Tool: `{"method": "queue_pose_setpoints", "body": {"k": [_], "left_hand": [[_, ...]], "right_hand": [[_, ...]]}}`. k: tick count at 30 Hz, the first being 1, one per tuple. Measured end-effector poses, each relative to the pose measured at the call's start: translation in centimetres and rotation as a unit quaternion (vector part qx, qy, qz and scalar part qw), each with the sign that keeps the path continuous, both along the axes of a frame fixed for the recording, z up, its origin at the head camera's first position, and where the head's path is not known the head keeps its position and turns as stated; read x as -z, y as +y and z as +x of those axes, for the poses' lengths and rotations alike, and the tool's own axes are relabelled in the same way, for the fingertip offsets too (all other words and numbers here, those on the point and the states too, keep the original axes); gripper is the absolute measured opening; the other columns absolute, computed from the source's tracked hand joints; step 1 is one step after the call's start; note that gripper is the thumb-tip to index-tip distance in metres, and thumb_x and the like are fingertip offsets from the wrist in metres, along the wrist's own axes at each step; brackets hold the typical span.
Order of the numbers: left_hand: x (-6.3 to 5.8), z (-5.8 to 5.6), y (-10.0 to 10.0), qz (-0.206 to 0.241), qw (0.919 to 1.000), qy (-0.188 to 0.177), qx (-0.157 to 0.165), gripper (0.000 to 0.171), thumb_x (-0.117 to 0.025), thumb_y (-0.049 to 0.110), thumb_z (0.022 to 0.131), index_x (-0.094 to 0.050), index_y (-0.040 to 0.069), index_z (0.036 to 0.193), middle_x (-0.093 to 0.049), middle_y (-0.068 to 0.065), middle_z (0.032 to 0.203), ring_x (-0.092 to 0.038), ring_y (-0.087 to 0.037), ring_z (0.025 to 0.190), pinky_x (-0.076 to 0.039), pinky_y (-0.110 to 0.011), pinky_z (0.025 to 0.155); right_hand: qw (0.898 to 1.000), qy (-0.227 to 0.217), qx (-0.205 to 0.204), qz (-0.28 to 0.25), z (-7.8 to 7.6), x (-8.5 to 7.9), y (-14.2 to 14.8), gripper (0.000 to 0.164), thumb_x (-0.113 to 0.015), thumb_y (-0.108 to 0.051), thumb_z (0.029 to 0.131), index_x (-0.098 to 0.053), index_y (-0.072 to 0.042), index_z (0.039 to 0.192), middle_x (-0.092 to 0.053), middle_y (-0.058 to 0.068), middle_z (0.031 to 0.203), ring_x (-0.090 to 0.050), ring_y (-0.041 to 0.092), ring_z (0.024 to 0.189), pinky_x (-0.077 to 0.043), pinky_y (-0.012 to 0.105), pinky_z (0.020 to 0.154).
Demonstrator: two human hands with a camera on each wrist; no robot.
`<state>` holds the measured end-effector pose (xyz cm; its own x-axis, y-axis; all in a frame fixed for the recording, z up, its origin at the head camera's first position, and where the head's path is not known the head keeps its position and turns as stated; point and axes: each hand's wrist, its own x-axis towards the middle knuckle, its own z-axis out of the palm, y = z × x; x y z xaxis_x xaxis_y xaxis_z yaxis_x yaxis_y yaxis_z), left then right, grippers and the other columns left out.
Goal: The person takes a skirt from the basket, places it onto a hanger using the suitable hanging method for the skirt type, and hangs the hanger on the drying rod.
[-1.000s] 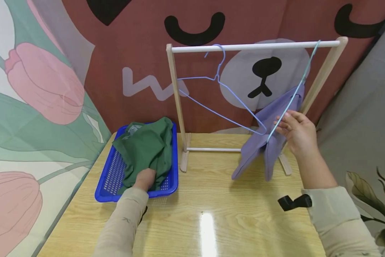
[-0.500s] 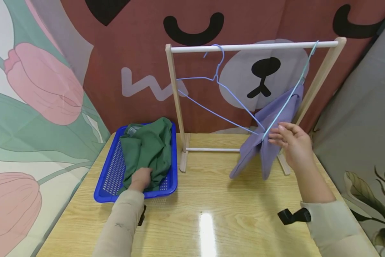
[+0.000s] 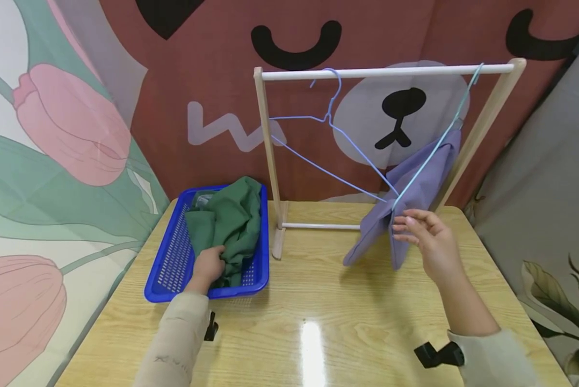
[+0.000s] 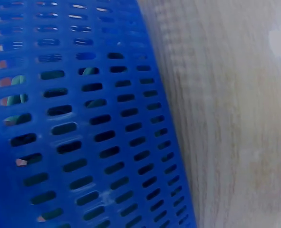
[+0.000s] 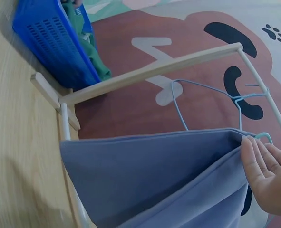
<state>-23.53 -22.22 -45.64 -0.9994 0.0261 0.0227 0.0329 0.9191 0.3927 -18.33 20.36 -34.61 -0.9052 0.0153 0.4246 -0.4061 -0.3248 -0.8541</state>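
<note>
My left hand (image 3: 209,264) reaches into a blue plastic basket (image 3: 150,287) and grips a rumpled green garment (image 3: 236,217). Its fingertips are hidden in the cloth. The left wrist view shows the basket's slotted side, with bits of green and fingers behind the slots. Lavender trousers (image 3: 417,174) hang from a mint-green hanger (image 3: 456,114) at the right end of a small rack. Beside their lower part is my right hand (image 3: 429,239), fingers loosely extended and close to the cloth. In the right wrist view, this hand overlaps the trousers' upper corner.
The rack's white top bar (image 3: 391,71) also carries a bare blue-violet hanger (image 3: 335,129), left of the trousers. A wooden upright (image 3: 268,156) stands just right of the basket. Everything rests on a wood-grain table (image 3: 280,333) against a printed cloth backdrop (image 3: 212,48).
My right hand has come down from the mint hanger to the trousers' lower part. The hanger's lower end has swung left. My left hand has shifted slightly left, and the green garment's left edge has drawn inward.
</note>
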Motion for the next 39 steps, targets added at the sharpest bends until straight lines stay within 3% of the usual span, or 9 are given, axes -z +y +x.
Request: {"method": "queue_pose_setpoints", "body": {"k": [6, 15, 31, 34, 39], "left_hand": [[-0.4, 0.4, 0.3, 0.055, 0.9978, 0.036, -0.013, 0.032, -0.047, -0.007, 0.079, -0.059, -0.004, 0.108, -0.062, -0.027, 0.094, -0.050, -0.027, 0.063, -0.040, -0.036, 0.055], [-1.0, 1.3, 0.8, 0.101, 0.9899, 0.090, -0.043, 0.026, -0.051, -0.007, 0.077, -0.061, -0.005, 0.101, -0.062, -0.029, 0.093, -0.059, -0.039, 0.079, -0.047, -0.046, 0.065], [-2.9, 1.9, 2.2, 0.153, 0.9735, 0.166, -0.037, 0.020, -0.054, -0.008, 0.078, -0.062, -0.005, 0.096, -0.063, -0.027, 0.097, -0.060, -0.042, 0.089, -0.048, -0.050, 0.074], [-3.3, 2.0, 2.5, 0.159, 0.9677, 0.192, -0.036, 0.020, -0.055, -0.009, 0.076, -0.062, -0.006, 0.094, -0.063, -0.027, 0.095, -0.060, -0.042, 0.088, -0.048, -0.050, 0.074], [-3.9, 2.2, 3.0, 0.175, 0.9526, 0.248, -0.024, 0.017, -0.057, -0.011, 0.073, -0.062, -0.006, 0.089, -0.064, -0.025, 0.089, -0.060, -0.041, 0.082, -0.048, -0.050, 0.070]], "right_hand": [[0.999, -0.007, -0.005, 0.041, 0.8, 0.8, -0.3, 0.015, -0.045, 0.002, 0.093, -0.058, -0.003, 0.099, -0.068, 0.002, 0.091, -0.065, 0.011, 0.081, -0.054, 0.025, 0.070], [0.999, -0.023, -0.015, 0.040, 1.3, 2.1, -1.3, 0.017, -0.045, 0.003, 0.092, -0.059, -0.004, 0.100, -0.068, 0.002, 0.091, -0.065, 0.012, 0.082, -0.054, 0.026, 0.071], [0.994, -0.075, -0.007, 0.082, 1.4, 3.8, -2.2, 0.011, -0.048, -0.002, 0.092, -0.055, -0.006, 0.100, -0.066, -0.002, 0.093, -0.064, 0.010, 0.084, -0.053, 0.025, 0.074], [0.990, -0.096, -0.002, 0.104, 1.4, 4.2, -2.6, 0.012, -0.049, -0.005, 0.092, -0.053, -0.001, 0.103, -0.065, -0.004, 0.093, -0.064, 0.008, 0.084, -0.053, 0.026, 0.074], [0.979, -0.135, 0.003, 0.151, 1.3, 5.2, -3.1, 0.033, -0.049, -0.009, 0.093, -0.042, 0.016, 0.113, -0.063, -0.006, 0.095, -0.063, 0.006, 0.086, -0.053, 0.026, 0.076]]}}
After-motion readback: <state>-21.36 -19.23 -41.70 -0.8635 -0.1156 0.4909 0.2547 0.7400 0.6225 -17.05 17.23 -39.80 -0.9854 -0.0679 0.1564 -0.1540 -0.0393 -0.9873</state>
